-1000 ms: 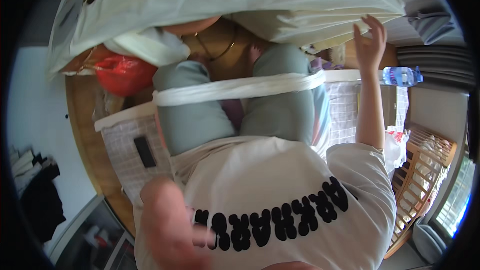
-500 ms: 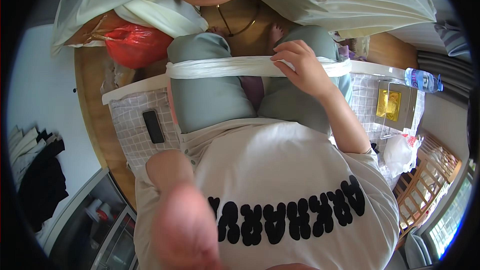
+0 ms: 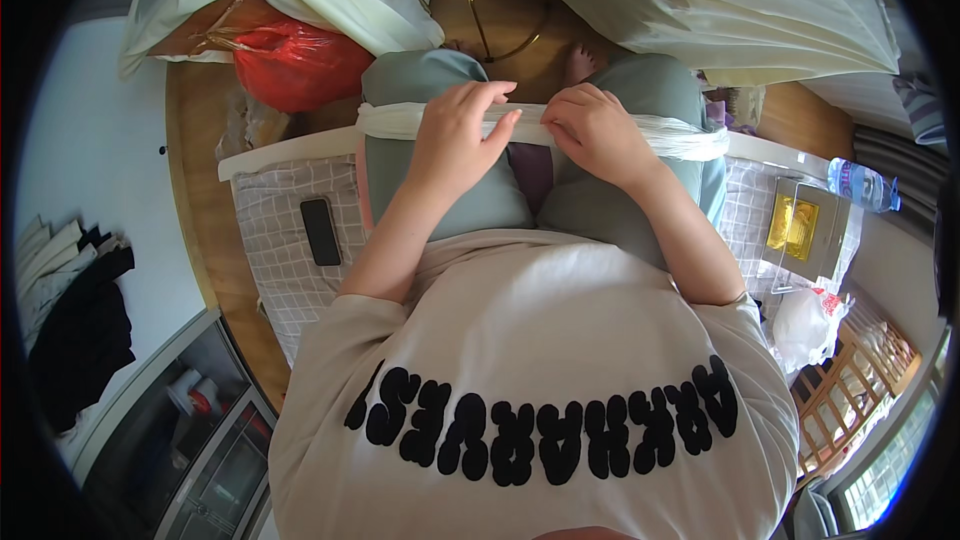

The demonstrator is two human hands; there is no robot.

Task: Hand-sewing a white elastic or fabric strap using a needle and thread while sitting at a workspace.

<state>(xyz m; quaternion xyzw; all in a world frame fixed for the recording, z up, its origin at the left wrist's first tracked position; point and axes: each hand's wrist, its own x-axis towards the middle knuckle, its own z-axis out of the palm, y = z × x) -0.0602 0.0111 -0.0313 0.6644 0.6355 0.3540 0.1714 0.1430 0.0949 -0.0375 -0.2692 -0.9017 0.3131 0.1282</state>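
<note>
A skein of white yarn point(image 3: 690, 139), many strands side by side, is stretched in a band around my two knees, over grey-green trousers point(image 3: 425, 198). My left hand point(image 3: 462, 132) is over its left half, with thumb and fingers apart and nothing visible between them. Just right of the middle, my right hand point(image 3: 597, 132) is at the band with thumb and fingertips pinched together. Whatever is in that pinch is too small to make out. The fingertips of both hands point toward each other, a short gap apart.
A black phone point(image 3: 321, 232) lies on the checked cloth point(image 3: 275, 215) to my left. To my right are a box with a gold packet point(image 3: 793, 228), a water bottle point(image 3: 863, 185) and a white plastic bag point(image 3: 806, 328). A red bag point(image 3: 300, 65) stands beyond my left knee, near pale hanging fabric point(image 3: 690, 10).
My left hand, blurred close to my chest before, has swung forward to the yarn over my knees. The right hand stays at the band. The whole view has shifted slightly.
</note>
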